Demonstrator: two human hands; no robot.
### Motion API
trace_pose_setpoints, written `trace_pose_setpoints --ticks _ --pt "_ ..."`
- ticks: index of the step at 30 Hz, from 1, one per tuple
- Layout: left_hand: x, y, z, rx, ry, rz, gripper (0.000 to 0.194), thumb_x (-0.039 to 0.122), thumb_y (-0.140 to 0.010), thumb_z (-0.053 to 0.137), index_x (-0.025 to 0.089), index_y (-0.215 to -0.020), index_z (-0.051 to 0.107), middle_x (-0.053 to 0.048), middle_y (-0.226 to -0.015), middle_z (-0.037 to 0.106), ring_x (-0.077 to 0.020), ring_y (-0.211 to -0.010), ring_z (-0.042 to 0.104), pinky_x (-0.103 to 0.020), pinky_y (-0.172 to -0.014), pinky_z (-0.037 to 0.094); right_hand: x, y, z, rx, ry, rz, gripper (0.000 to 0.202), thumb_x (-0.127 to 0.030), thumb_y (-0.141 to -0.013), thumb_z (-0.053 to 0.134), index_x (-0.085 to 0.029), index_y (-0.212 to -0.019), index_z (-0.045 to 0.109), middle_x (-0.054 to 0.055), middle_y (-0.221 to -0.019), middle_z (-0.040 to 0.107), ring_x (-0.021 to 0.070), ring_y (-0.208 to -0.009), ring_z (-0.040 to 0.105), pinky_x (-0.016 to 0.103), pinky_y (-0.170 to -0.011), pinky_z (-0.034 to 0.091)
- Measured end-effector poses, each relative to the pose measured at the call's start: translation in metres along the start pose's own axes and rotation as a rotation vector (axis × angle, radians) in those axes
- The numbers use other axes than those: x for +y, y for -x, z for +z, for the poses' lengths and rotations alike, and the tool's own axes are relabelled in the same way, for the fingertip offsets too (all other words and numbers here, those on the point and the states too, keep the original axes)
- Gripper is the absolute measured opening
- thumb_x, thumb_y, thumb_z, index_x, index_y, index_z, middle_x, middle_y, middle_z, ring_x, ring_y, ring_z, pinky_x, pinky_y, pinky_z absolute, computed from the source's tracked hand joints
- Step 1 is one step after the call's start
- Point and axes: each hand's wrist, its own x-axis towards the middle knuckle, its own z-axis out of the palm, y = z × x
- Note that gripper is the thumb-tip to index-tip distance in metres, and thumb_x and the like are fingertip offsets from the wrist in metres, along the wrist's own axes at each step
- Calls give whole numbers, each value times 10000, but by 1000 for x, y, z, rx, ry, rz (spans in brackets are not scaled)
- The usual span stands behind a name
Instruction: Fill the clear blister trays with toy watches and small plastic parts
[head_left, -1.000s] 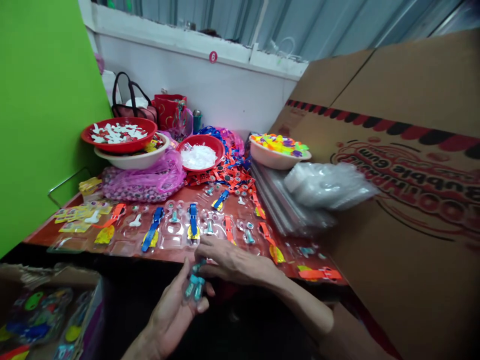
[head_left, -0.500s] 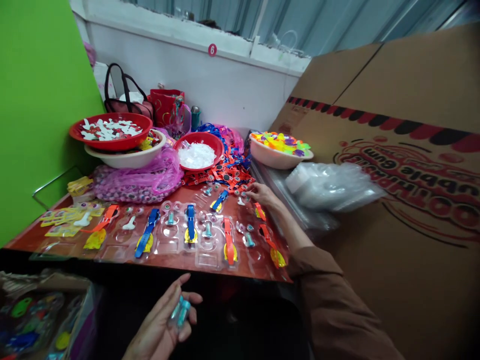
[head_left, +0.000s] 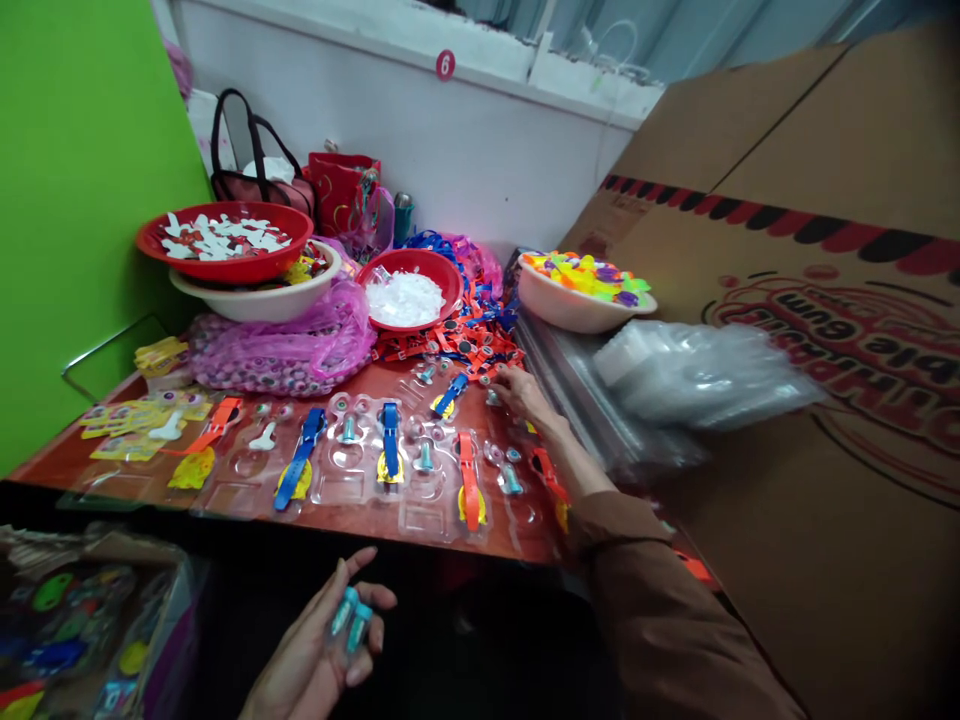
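Observation:
My left hand (head_left: 319, 635), palm up with curled fingers, cradles small clear tubes (head_left: 358, 628) with teal caps below the table's front edge. At the right of the table, my right hand (head_left: 525, 395) reaches down with its fingertips pinched at another small tube (head_left: 492, 397) on a clear plastic blister tray; the fingers partly cover it. Clear blister trays (head_left: 337, 485) lie side by side, holding eyeball pieces, teal tubes, a white piece (head_left: 264, 437), blue watch-like straps (head_left: 390, 440) and orange straps (head_left: 469, 480) with yellow packets.
Behind the trays stand a red bowl of white pieces (head_left: 225, 268), a red bowl of clear bits (head_left: 450, 285), a pink net bag of eyeballs (head_left: 292, 345) and a cream bowl (head_left: 577, 312). Plastic bags (head_left: 697, 375) and a large carton (head_left: 862, 480) flank the right; an open box (head_left: 169, 620) sits lower left.
My right hand has stayed at the far right tray, where a tube now shows below its fingertips. The left hand has shifted slightly left with its tubes. The view has turned a little.

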Motion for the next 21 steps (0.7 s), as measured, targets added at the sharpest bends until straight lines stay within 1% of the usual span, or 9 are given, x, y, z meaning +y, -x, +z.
trace_pose_setpoints --ticks 3,7,10,13,15,18,21 --pt "1 1 -1 3 2 -2 749 488 -753 843 188 -1362 529 -113 -933 716 -162 -653 604 -211 -474 324 -1 4 -3 -5 5 13 243 -406 -875 613 -191 -766 636 47 -747 674 181 -701 574 276 -658 420" --pt "-1 0 -2 16 -1 -1 803 494 -712 873 185 -1364 520 -105 -923 714 -159 -647 604 -205 -466 320 -4 8 -8 -54 5 33 208 -375 -835 654 -188 -747 643 39 -736 685 178 -681 601 274 -652 428" --pt "-3 -2 -2 11 -3 -1 848 510 -681 889 180 -1364 512 -100 -911 712 -157 -639 602 -203 -456 306 -10 10 -8 -57 9 67 257 -429 -852 637 -189 -763 658 43 -738 691 187 -685 618 283 -655 432" --pt "-3 -2 0 8 -2 -12 865 507 -676 895 182 -1374 501 -101 -921 714 -160 -651 609 -206 -466 319 -16 11 -4 -39 19 105 303 -483 -852 636 -194 -760 653 47 -728 689 192 -683 619 288 -646 434" --pt "-3 -2 1 9 0 -20 856 492 -683 895 184 -1377 499 -100 -922 714 -158 -653 611 -206 -472 324 -20 10 -3 -45 17 126 261 -447 -820 675 -195 -758 651 43 -720 691 186 -676 622 279 -634 438" --pt "-4 -3 -1 3 7 -23 812 473 -717 878 183 -1377 505 -98 -922 714 -155 -656 614 -206 -476 328 -22 8 -5 -75 -5 155 149 -327 -757 715 -191 -770 656 31 -716 700 170 -649 630 256 -604 447" --pt "-6 -4 -4 -4 11 -14 741 460 -767 843 179 -1369 514 -94 -915 712 -148 -647 613 -203 -468 320 -21 9 -13 -83 -21 191 103 -268 -755 673 -188 -819 658 15 -682 699 162 -602 628 249 -570 452"
